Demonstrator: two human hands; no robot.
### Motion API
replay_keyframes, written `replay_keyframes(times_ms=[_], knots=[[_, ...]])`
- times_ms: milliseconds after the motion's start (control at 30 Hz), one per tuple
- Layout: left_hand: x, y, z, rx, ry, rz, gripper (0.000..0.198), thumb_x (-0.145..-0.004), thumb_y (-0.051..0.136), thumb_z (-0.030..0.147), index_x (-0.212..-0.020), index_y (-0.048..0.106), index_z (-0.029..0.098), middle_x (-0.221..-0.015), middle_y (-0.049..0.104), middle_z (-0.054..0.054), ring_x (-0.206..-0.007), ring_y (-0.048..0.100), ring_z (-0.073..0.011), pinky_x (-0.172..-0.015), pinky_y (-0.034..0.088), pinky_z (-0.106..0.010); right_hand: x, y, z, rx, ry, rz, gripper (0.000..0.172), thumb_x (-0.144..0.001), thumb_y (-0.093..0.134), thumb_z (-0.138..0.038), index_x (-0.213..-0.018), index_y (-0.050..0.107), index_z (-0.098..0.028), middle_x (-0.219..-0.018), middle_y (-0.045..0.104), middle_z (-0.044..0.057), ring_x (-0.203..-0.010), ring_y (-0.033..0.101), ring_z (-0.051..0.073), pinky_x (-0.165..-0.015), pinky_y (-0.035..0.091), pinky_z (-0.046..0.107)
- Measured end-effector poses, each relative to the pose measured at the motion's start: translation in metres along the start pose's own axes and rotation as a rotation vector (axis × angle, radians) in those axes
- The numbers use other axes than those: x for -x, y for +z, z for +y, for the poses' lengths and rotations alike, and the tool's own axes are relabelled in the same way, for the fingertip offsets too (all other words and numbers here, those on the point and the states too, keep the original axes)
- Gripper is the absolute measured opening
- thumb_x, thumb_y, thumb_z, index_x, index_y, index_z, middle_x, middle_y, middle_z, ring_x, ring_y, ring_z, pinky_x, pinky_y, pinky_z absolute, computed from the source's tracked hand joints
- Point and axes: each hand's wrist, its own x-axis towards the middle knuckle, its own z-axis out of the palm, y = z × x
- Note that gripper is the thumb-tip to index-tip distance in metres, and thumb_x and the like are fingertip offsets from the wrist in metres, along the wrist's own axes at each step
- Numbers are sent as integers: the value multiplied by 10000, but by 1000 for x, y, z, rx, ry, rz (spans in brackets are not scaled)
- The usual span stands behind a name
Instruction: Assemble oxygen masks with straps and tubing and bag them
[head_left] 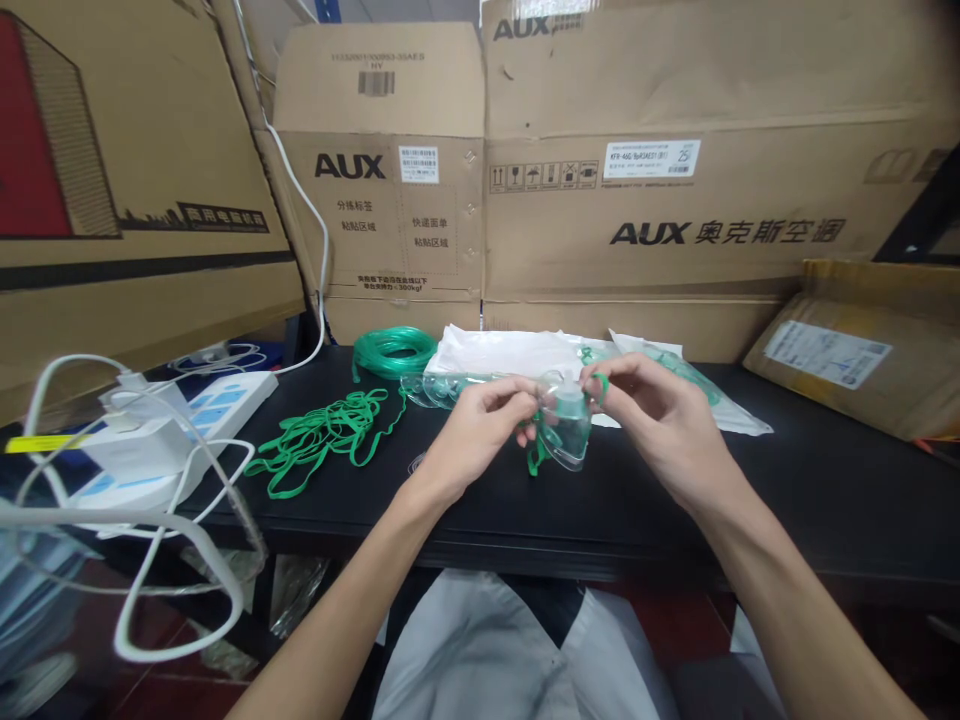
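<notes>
A clear, green-tinted oxygen mask (573, 428) is held up over the black table between my two hands. My left hand (480, 428) pinches the mask's left edge, and a bit of green strap hangs below those fingers. At the mask's right side, my right hand (667, 405) is closed on a small loop of green elastic strap (602, 388). Whether the strap passes through the mask there is hard to see. Behind my left hand lie more clear masks (433, 390), partly hidden. To the left is a tangled pile of green straps (322, 440).
A coil of green tubing (395, 352) and white packages (502, 350) lie at the back. A white power strip (232, 410) with looping cables (217, 580) occupies the left. Large cardboard boxes (405, 220) wall the rear; a taped carton (847, 340) stands at right.
</notes>
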Motion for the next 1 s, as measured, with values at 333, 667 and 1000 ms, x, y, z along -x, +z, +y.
replay_keyframes(times_ms=[333,667,1000], knots=[[1,7,-3,-82,27,-47,176,-892,622,248,-924,770,158,-726,610,9,-652,527,-109,-630,450,-227,2,8,10,-167,369,-81,190,-847,791,-352,-969,802,-206,-968,777,58,-925,701,235,-836,541,361],[-2,8,-6,-53,23,92,199,-905,624,237,-971,786,142,-885,706,-27,-735,592,-119,-696,489,-231,3,6,-2,-116,309,-46,343,-909,741,-446,-1196,753,-259,-1279,730,78,-1265,637,292,-1100,503,471],[1,5,-1,-178,-31,-33,303,-991,596,439,-970,738,172,-720,623,15,-671,542,-114,-633,422,-224,2,11,-4,89,204,8,369,-823,832,-451,-1104,709,-246,-1096,743,46,-1057,698,248,-914,570,347]])
